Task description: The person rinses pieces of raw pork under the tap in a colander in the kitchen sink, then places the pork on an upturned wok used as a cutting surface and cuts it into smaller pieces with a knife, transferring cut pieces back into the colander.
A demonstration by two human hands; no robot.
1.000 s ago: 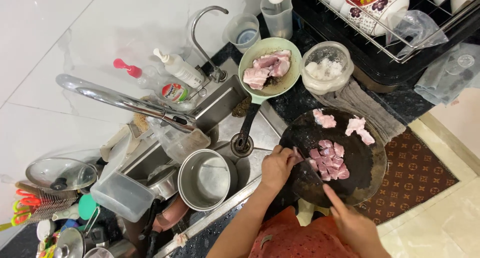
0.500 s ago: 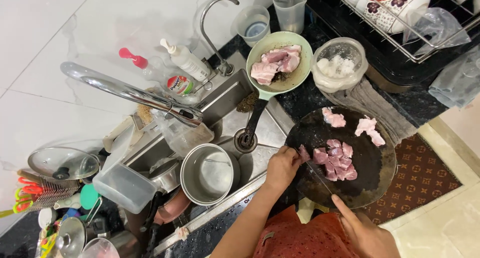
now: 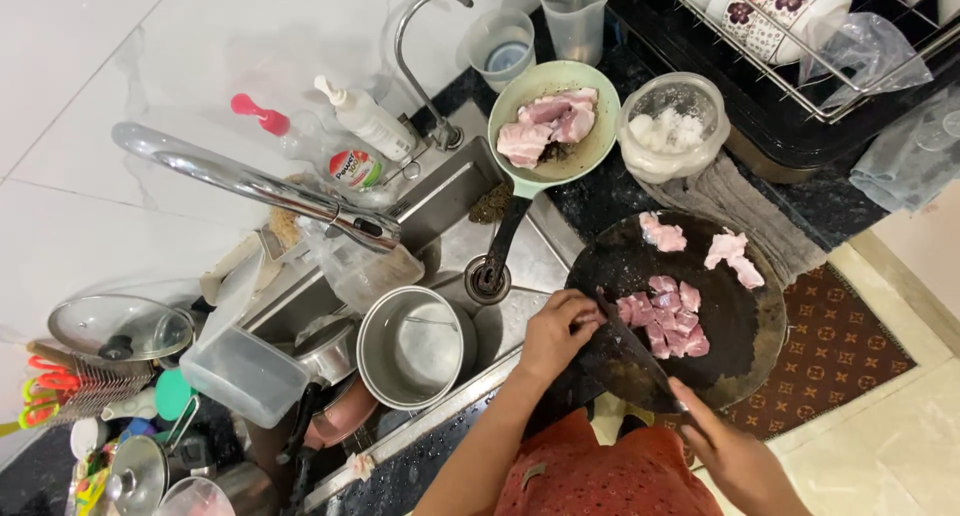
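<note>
A round dark cutting board [image 3: 740,321] lies over the sink's right edge. A heap of cut pink meat pieces [image 3: 668,316] sits at its middle; a few more pieces [image 3: 700,244] lie at its far side. My left hand [image 3: 555,331] rests on the board's left edge with fingertips against the meat. My right hand [image 3: 735,456] grips the handle of a dark cleaver [image 3: 625,361], whose blade lies on the board beside the heap. A pale green pan [image 3: 555,121] behind holds uncut slabs of raw meat.
A steel pot [image 3: 412,348] stands in the sink beside a clear plastic tub [image 3: 245,376]. A long steel tap [image 3: 255,186] reaches over the sink. A glass jar of white lumps [image 3: 672,126], soap bottles [image 3: 365,121] and a dish rack [image 3: 800,36] line the back.
The view has shifted slightly. My left hand has slid a little toward the meat heap, and the cleaver stays on the board beside it.
</note>
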